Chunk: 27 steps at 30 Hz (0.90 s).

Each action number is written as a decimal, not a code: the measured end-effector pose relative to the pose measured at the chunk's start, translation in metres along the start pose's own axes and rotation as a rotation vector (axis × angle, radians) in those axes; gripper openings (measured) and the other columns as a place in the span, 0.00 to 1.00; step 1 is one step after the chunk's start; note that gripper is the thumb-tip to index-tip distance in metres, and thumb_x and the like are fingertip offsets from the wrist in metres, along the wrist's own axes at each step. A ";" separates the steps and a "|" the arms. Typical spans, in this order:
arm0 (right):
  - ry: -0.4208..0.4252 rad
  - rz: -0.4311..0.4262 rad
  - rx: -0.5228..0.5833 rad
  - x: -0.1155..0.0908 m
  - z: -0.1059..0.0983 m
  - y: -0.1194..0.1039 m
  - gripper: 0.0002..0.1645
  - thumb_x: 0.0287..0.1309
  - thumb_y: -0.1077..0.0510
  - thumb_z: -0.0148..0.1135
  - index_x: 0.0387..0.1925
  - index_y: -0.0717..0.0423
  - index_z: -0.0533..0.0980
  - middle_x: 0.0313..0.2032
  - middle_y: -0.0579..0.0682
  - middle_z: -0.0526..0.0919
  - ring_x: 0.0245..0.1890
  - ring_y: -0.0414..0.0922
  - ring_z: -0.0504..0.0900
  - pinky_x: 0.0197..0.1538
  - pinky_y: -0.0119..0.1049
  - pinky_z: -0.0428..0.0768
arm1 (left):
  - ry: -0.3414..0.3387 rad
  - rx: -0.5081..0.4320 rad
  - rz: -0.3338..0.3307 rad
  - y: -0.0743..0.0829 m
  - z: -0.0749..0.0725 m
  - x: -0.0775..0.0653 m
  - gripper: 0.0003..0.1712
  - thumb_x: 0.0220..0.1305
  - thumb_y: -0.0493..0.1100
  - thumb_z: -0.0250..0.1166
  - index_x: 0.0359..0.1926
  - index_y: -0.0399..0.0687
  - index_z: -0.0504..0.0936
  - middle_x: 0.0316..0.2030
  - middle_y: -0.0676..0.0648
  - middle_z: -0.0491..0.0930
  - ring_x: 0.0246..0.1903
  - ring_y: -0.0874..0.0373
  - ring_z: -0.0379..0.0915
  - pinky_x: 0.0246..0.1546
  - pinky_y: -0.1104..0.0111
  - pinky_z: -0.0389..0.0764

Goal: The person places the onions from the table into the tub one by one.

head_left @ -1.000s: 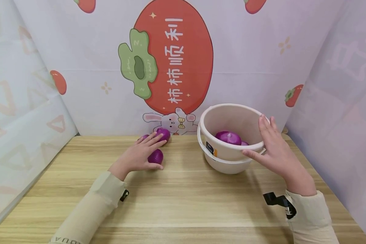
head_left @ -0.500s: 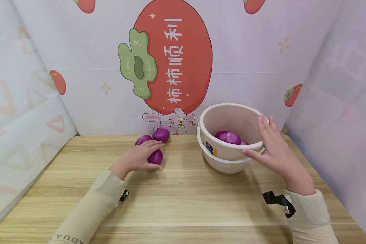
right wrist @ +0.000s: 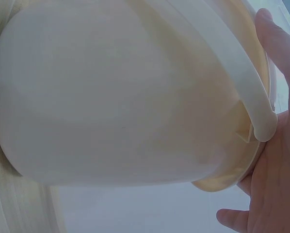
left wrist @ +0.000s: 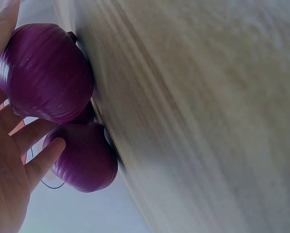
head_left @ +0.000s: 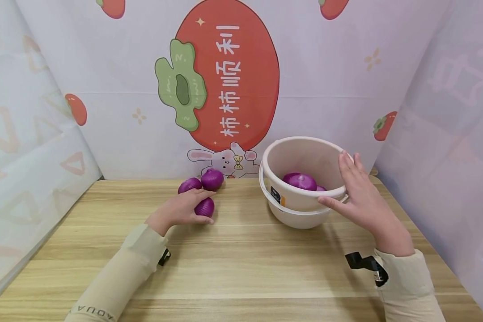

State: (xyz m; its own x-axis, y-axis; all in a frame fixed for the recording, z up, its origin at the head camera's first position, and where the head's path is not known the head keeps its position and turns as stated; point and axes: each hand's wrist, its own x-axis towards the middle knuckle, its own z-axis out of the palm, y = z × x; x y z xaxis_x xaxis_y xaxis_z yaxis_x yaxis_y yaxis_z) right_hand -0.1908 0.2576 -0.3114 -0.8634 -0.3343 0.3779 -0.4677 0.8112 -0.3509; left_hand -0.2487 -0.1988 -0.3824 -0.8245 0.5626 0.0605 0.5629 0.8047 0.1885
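Observation:
In the head view my left hand (head_left: 179, 208) is around the nearest purple onion (head_left: 204, 207), fingers over its top and thumb along its near side. The left wrist view shows this onion (left wrist: 48, 73) between thumb and fingers, low at the table. Two more onions lie just behind: one onion (head_left: 190, 184) partly covered by the hand, the other onion (head_left: 212, 180) by the back wall. My right hand (head_left: 360, 203) rests against the right rim of a white bucket (head_left: 299, 219), fingers straight, thumb at the front rim. Inside are purple onions (head_left: 302, 181), partly hidden by the rim.
The bucket's handle (right wrist: 232, 58) hangs down along its outside. All this stands on a wooden table (head_left: 233, 264), with a printed cloth (head_left: 322, 80) rising behind its back edge and along both sides.
My left hand's fingers have drawn back from the rear onions and closed in around the nearest one, uncovering the two behind. My right hand has stayed at the bucket's rim.

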 end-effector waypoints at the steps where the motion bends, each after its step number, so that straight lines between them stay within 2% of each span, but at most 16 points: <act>1: 0.000 0.000 0.001 0.000 0.000 0.000 0.67 0.57 0.36 0.67 0.78 0.62 0.37 0.79 0.61 0.37 0.79 0.57 0.25 0.73 0.69 0.43 | -0.004 -0.003 0.000 0.000 0.000 0.000 0.49 0.52 0.71 0.69 0.68 0.49 0.71 0.63 0.45 0.76 0.64 0.45 0.70 0.60 0.46 0.76; 20: 0.001 0.001 0.001 0.000 0.000 -0.001 0.68 0.57 0.36 0.67 0.78 0.61 0.36 0.79 0.61 0.37 0.79 0.58 0.26 0.73 0.69 0.44 | -0.002 -0.066 0.001 -0.001 0.001 -0.002 0.45 0.53 0.66 0.72 0.65 0.45 0.74 0.60 0.44 0.78 0.59 0.48 0.75 0.59 0.49 0.78; 27: 0.005 -0.003 0.002 0.000 0.000 0.000 0.68 0.57 0.37 0.67 0.78 0.61 0.36 0.79 0.61 0.38 0.79 0.58 0.26 0.73 0.69 0.44 | -0.003 -0.060 -0.011 0.000 0.000 -0.003 0.44 0.53 0.66 0.72 0.64 0.44 0.74 0.58 0.44 0.79 0.57 0.48 0.76 0.57 0.49 0.79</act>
State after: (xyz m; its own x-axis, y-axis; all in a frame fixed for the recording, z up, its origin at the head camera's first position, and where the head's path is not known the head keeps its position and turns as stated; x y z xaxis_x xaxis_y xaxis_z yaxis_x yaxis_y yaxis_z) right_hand -0.1910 0.2572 -0.3113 -0.8612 -0.3344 0.3827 -0.4706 0.8091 -0.3520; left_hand -0.2463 -0.2002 -0.3820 -0.8307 0.5540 0.0552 0.5489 0.7984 0.2474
